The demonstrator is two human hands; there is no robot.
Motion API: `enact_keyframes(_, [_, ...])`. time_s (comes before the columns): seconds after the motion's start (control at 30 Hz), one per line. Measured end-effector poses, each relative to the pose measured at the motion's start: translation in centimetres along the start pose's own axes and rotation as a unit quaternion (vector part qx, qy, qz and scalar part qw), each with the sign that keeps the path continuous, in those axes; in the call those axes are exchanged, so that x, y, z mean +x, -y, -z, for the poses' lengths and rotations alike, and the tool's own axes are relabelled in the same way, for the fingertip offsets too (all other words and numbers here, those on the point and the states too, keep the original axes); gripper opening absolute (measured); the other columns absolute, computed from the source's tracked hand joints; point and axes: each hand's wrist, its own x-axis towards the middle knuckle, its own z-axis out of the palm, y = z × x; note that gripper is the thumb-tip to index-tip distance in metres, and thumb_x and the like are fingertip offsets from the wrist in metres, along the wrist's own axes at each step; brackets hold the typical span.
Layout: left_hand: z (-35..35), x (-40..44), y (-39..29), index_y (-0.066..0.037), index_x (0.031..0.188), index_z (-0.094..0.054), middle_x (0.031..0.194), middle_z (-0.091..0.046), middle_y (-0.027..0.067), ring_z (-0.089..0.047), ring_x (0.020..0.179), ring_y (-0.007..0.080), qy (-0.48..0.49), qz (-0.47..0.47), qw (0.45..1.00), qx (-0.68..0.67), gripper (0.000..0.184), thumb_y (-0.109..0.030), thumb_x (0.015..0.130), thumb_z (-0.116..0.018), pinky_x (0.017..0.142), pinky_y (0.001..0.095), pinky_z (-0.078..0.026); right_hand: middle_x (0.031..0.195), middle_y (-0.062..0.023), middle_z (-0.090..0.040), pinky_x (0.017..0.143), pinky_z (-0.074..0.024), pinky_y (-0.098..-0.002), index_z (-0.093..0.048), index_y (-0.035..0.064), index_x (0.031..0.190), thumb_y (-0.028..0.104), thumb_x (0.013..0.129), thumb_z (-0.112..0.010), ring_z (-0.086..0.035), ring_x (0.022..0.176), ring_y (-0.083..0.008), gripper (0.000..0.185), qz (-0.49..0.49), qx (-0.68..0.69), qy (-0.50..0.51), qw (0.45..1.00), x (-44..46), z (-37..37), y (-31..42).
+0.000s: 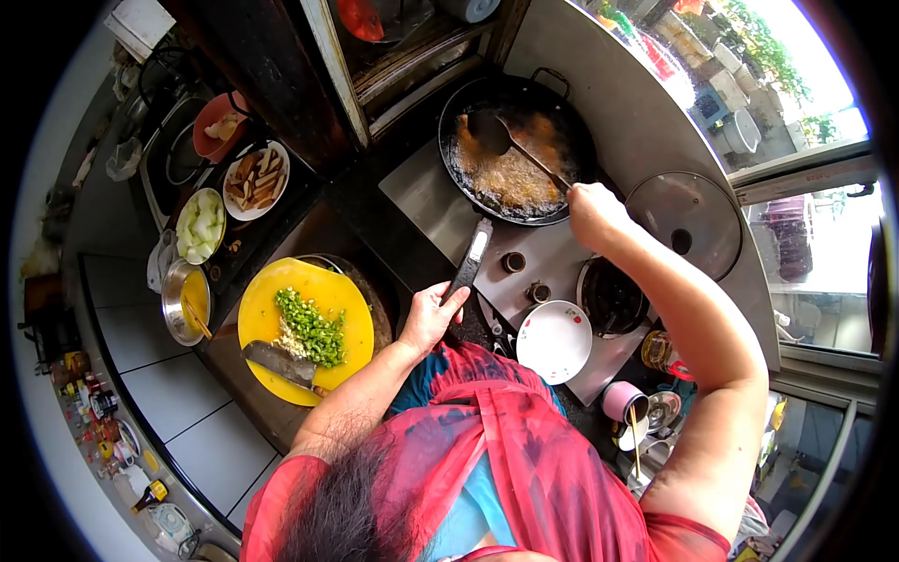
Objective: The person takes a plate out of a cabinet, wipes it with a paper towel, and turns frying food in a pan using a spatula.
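Observation:
Several browned pieces fry in bubbling oil inside a black wok [573,122], whose loop handle points away from me. My left hand [433,317] is closed round the wok's long handle [471,255], close to my body. In my right hand [596,217] I grip the handle of a dark wok spatula [491,133]. Its broad head rests over the food and oil. The fingertips of my right hand are partly hidden behind the hand itself.
On the left, a yellow cutting board [272,290] bears chopped green peppers, minced garlic and a cleaver [279,362]. Beyond it stand plates of cut food and a metal bowl [172,298]. A white bowl [554,343] and a glass lid [684,225] are on the right.

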Motion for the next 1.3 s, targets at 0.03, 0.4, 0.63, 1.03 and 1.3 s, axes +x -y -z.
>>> enact_keyframes(0.03, [0.0, 0.1, 0.3, -0.007, 0.077, -0.059, 0.061, -0.051, -0.0056, -0.043, 0.055, 0.0018, -0.002, -0.002, 1.0, -0.002, 0.025, -0.027, 0.091, -0.063, 0.052, 0.0201, -0.032, 0.09, -0.0232, -0.066, 0.074, -0.0545, -0.0404, -0.068, -0.0042, 0.084, 0.003, 0.077, -0.055, -0.066, 0.086, -0.0362, 0.017, -0.03, -0.005, 0.029, 0.999, 0.8, 0.7, 0.4])
enact_keyframes(0.4, [0.1, 0.2, 0.4, -0.007, 0.079, -0.059, 0.063, -0.052, -0.0051, -0.045, 0.057, 0.0025, 0.008, -0.001, 1.0, -0.026, 0.02, -0.021, 0.092, -0.062, 0.054, 0.0196, -0.034, 0.089, -0.0136, -0.07, 0.073, -0.0545, -0.037, -0.072, 0.0058, 0.088, 0.015, 0.075, -0.064, -0.068, 0.083, -0.0274, 0.018, 0.117, -0.253, 0.097, 0.955, 8.0, 9.5, 5.4])
enact_keyframes(0.63, [0.1, 0.1, 0.5, -0.007, 0.077, -0.059, 0.063, -0.053, -0.0052, -0.046, 0.057, 0.0025, 0.003, -0.001, 1.0, -0.027, 0.022, -0.024, 0.092, -0.063, 0.055, 0.0191, -0.035, 0.083, -0.0198, -0.067, 0.066, -0.0526, -0.0423, -0.066, -0.0002, 0.079, 0.016, 0.087, -0.053, -0.066, 0.076, -0.0331, 0.022, 0.028, -0.019, -0.017, 0.999, 3.3, 2.7, -0.3])
enact_keyframes(1.03, [0.0, -0.1, -0.1, -0.007, 0.075, -0.057, 0.063, -0.054, -0.0037, -0.047, 0.057, 0.0034, 0.009, -0.018, 1.0, -0.016, 0.026, -0.027, 0.091, -0.063, 0.056, 0.0199, -0.036, 0.067, -0.0164, -0.059, 0.063, -0.0456, -0.0389, -0.059, 0.003, 0.072, 0.029, 0.096, -0.047, -0.059, 0.066, -0.0314, 0.037, 0.017, 0.272, -0.085, 0.958, -0.5, -6.9, -3.4])
enact_keyframes(1.3, [0.1, -0.1, 0.0, -0.008, 0.075, -0.057, 0.063, -0.053, -0.0042, -0.047, 0.058, 0.0035, 0.006, -0.013, 1.0, 0.003, 0.026, -0.027, 0.092, -0.062, 0.057, 0.0199, -0.036, 0.07, -0.019, -0.061, 0.064, -0.0464, -0.0448, -0.057, 0.0031, 0.073, 0.028, 0.096, -0.048, -0.061, 0.069, -0.0388, 0.035, 0.02, 0.248, -0.144, 0.958, -1.8, -7.9, -3.7])
